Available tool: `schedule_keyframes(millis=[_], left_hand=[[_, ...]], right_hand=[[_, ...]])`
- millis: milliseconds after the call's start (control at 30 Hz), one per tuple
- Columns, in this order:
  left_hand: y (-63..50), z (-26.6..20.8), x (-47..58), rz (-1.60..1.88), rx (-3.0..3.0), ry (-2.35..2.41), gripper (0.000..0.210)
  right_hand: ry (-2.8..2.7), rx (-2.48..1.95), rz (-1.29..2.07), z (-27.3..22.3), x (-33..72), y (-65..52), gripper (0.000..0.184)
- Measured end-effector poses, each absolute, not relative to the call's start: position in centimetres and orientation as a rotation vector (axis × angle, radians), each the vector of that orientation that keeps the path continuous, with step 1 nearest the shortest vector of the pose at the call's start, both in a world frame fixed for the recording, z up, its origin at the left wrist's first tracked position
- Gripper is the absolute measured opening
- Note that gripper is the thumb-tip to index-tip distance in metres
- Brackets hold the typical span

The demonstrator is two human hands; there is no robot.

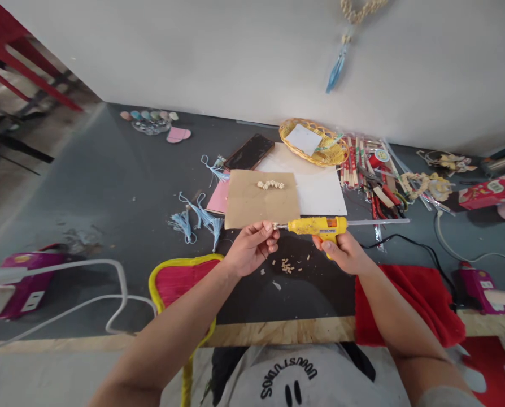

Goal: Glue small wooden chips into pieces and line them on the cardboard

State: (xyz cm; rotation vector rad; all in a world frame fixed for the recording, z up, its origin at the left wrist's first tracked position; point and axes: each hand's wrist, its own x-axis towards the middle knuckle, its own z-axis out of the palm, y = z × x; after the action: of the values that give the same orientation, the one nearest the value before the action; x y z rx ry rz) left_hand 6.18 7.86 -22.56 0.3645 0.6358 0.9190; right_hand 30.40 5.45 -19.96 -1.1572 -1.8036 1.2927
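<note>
A yellow hot glue gun (318,226) is gripped by my right hand (345,251), its nozzle pointing left and a clear glue stick (379,221) jutting from its back. At the nozzle's tip my left hand (255,246) is closed in a pinch; the small pale piece between thumb and finger is too small to name. Just beyond lies a brown paper sheet (261,206) with a short curved row of cream pieces (271,185) on it. Below the gun, several small cut wooden bits (287,265) are scattered on the dark table.
Light blue tassels (210,220) lie left of the paper. Behind are a phone (250,151), a wicker basket (314,141), and wrapped sticks with pliers (388,198). A red cloth (405,299) sits under my right forearm, near a black cord (426,249). A yellow-edged pink item (182,280) is by my left forearm.
</note>
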Motion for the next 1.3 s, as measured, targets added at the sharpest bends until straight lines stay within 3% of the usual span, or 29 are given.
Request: schedule_keyframes(millis=[600,967,1100,1200,1300], left_hand=[[7.9,-22.7,6.2,0.927,0.356,0.666,0.02],[8.1,-22.5,6.2,0.956,0.347,0.635,0.019],[8.0,-22.5,6.2,0.949,0.35,0.628,0.02],[8.0,-22.6,6.3,0.944,0.347,0.624,0.021],[8.0,-22.6,6.3,0.938,0.344,0.623,0.021]], right_hand=[[-1.764,-1.168,1.404,-19.9,30.9,5.4,0.043],[-1.09,-1.458,1.444,-22.8,33.3,10.4,0.049],[-1.348,-1.702,1.077,-22.1,35.1,11.3,0.049],[-1.578,-2.01,0.628,-20.4,35.0,10.3,0.034],[-1.836,-1.804,0.386,-19.0,32.4,8.2,0.02]])
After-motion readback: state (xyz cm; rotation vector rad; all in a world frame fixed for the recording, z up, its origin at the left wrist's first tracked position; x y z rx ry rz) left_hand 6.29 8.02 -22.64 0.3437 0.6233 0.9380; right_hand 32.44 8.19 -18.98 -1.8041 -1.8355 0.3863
